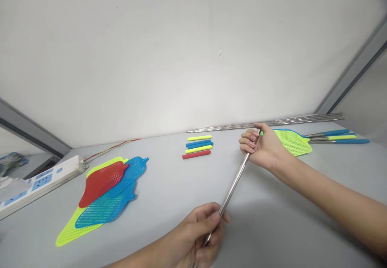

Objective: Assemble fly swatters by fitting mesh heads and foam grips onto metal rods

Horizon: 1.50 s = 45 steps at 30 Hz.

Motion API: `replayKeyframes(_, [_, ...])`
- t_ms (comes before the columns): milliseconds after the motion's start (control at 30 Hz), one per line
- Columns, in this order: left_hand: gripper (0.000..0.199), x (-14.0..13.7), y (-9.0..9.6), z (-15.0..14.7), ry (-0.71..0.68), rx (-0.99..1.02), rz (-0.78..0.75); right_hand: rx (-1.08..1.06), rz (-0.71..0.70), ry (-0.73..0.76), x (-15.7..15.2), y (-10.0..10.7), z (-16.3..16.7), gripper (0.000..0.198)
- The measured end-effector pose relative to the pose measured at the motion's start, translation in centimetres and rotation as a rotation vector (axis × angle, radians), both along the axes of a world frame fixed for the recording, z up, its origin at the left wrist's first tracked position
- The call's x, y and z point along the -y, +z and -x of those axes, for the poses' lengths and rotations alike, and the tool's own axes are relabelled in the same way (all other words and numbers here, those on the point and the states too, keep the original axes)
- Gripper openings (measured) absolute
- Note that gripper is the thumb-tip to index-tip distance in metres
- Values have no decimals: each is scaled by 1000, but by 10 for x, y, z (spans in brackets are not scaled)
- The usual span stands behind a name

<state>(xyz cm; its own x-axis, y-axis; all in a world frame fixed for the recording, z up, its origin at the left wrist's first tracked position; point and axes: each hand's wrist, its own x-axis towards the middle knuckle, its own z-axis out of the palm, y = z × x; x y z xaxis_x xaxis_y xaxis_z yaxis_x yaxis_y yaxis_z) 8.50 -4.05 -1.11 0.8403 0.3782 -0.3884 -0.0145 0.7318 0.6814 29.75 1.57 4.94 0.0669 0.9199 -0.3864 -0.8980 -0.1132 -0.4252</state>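
Observation:
A thin silver telescopic metal rod (232,187) slants across the middle of the view above the grey table. Around its lower part, the fingers of my left hand (202,233) are closed. My right hand (260,145) grips the rod near its upper end, palm partly turned up. Behind my right hand lies a yellow-green fly swatter head (294,142), partly hidden by that hand. Between the hands and the wall, several coloured handle sleeves lie in a stack, among them a red one (196,154) and a blue one (199,143).
Loose swatter heads overlap on the left, with a red one (102,181) on top. A white power strip (45,183) lies at the far left. Several metal rods (290,122) lie along the wall. Swatters with blue handles (353,141) sit at the right.

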Motion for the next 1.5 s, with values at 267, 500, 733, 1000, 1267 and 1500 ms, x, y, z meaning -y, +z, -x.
replayKeyframes(267, [34, -8, -4, 7, -157, -30, 213, 1, -43, -1, 3, -6, 9, 37])
replayKeyframes(500, [40, -5, -4, 7, -179, 14, 159, 59, -102, 31, 3, -12, 17, 34])
replayKeyframes(733, [38, -2, -1, 5, -165, 24, 140, 94, -129, 3, 8, -17, 22, 34])
replayKeyframes(1000, [37, 0, -4, 6, -144, -10, 89, 69, -132, -63, 12, -19, 27, 32])
replayKeyframes(1267, [41, 2, -5, 6, -137, -96, 21, 64, -133, -74, 15, -21, 30, 33])
replayKeyframes(1500, [40, 3, -8, 7, -121, -94, 7, 77, -169, -59, 18, -21, 32, 34])
